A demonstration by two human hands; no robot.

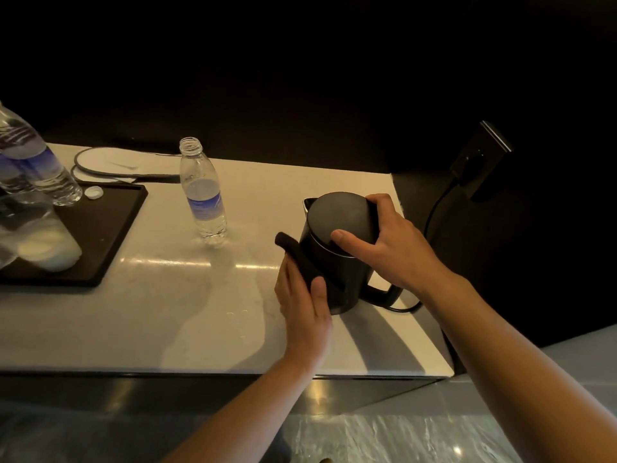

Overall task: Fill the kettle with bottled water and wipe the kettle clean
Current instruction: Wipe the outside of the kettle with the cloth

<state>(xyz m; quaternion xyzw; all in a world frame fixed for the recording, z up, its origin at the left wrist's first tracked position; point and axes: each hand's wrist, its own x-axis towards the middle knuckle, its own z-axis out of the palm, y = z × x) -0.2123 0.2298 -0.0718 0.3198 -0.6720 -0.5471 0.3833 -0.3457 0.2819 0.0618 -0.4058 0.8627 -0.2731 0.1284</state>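
A black electric kettle (337,222) stands at the right of the pale counter (187,312), lid closed, handle toward me. My right hand (387,242) rests over the lid and grips the kettle's top. My left hand (303,305) presses a dark cloth (297,255) against the kettle's left side. An uncapped clear water bottle (202,192) with a blue label stands upright to the left, apart from both hands. Its white cap (93,192) lies on the tray's far corner.
A dark tray (110,235) at the left holds more water bottles (36,162) and upturned glasses (43,242). A power cord (437,208) runs from the kettle to a wall socket (480,158) at the right. The counter's front edge (233,370) is near me.
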